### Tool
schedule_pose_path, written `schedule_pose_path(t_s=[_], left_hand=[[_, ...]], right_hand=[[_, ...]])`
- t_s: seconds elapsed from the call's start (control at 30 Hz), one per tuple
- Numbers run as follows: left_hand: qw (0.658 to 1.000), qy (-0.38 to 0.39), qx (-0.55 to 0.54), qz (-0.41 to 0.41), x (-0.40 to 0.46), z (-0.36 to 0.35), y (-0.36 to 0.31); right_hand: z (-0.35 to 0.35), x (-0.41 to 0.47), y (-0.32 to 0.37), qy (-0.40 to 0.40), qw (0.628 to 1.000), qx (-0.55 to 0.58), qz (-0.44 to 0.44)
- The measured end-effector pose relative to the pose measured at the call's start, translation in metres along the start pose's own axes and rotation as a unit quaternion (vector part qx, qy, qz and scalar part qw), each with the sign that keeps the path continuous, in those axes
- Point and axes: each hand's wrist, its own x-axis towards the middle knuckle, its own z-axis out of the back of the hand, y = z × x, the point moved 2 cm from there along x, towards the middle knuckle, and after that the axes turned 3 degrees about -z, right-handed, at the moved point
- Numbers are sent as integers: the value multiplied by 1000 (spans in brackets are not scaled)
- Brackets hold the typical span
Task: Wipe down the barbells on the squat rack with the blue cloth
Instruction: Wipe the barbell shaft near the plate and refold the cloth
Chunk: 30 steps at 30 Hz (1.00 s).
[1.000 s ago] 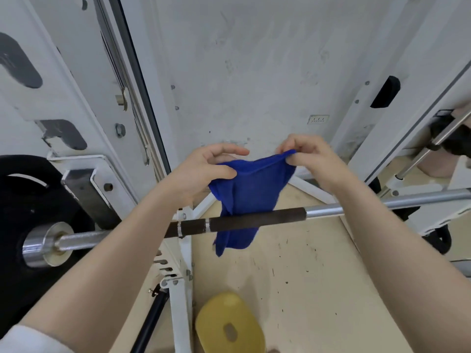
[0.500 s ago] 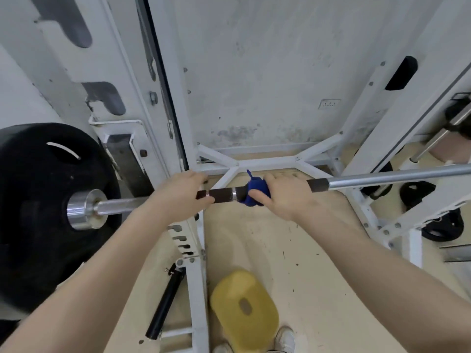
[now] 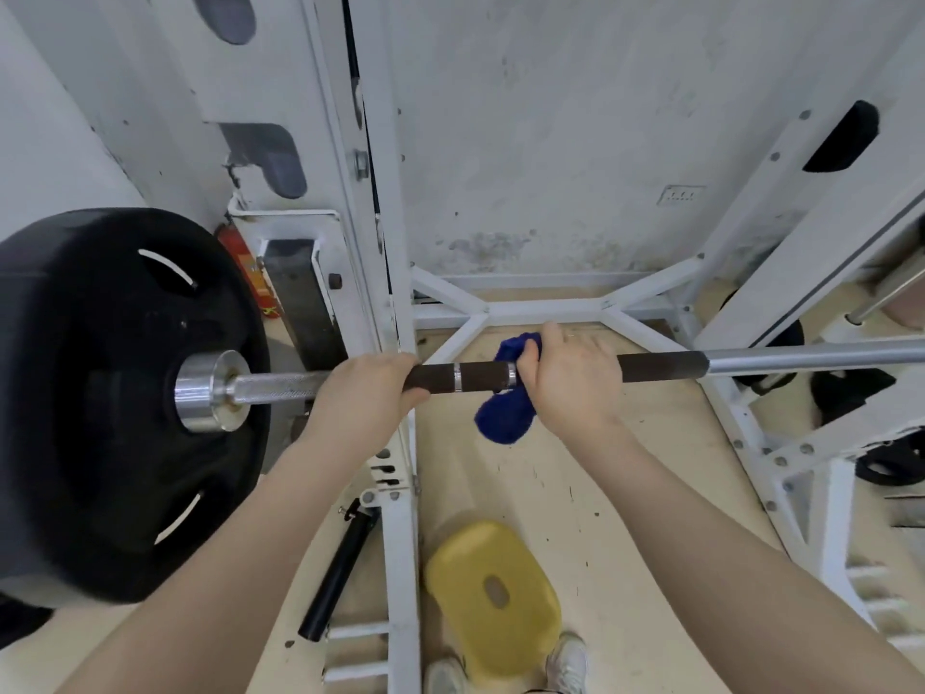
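Fingers of the right hand (image 3: 570, 378), lately pinching the blue cloth (image 3: 505, 418) aloft, now clamp it round the barbell (image 3: 480, 377). Left hand (image 3: 363, 395) has closed bare on the bar, so wiping can begin.

Blue cloth (image 3: 505, 418) bunched around barbell (image 3: 480, 377)
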Motion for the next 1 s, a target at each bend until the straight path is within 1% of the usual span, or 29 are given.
schedule_pose_path(t_s=[0.07, 0.17, 0.23, 0.27, 0.33, 0.4, 0.47, 0.5, 0.53, 0.6, 0.63, 0.67, 0.7, 0.73, 0.9, 0.97, 1.0], left_hand=[[1000, 0, -8, 4, 0, -1, 0], [998, -8, -51, 43, 0, -1, 0], [994, -8, -85, 72, -1, 0, 0], [993, -4, -91, 80, -2, 1, 0], [992, 6, -89, 86, -2, 3, 0], [992, 7, -91, 85, -3, 4, -1], [990, 7, -114, 85, -4, 4, 1], [987, 3, -133, 85, -4, 5, 2], [986, -1, -147, 85, -3, 4, 3], [988, -8, -128, 81, -1, 3, 4], [990, -12, -115, 82, -2, 2, 5], [990, -14, -112, 83, -2, 2, 5], [990, -15, -116, 79, -1, 0, 5], [990, -13, -119, 77, -2, -2, 5], [994, -12, -90, 62, -4, 0, 4], [998, -20, -59, 33, -6, 1, 3], [999, -21, -35, 15, -6, 1, 1]], right_hand=[[-7, -5, 32, -4, 1000, 28, 12], [-8, -10, 76, -1, 996, 46, 78], [-6, -10, 78, -2, 992, 36, 123], [-6, -9, 72, -1, 992, 25, 126], [1, -5, 53, 15, 996, 10, 92], [6, -2, 36, 60, 997, -10, 36], [6, 0, 41, 81, 997, -10, -12], [6, -1, 54, 97, 995, -11, -13], [5, -3, 71, 108, 994, -9, 7], [3, -7, 102, 86, 992, 20, 95], [3, -7, 110, 90, 986, 20, 136], [4, -5, 110, 117, 981, 19, 152], [4, -3, 103, 148, 977, 12, 152], [6, 0, 92, 158, 977, 7, 143], [13, 0, 30, 66, 996, 49, 41], [9, 2, 29, 63, 998, 29, 5], [7, 2, 40, 75, 997, 2, 14]])
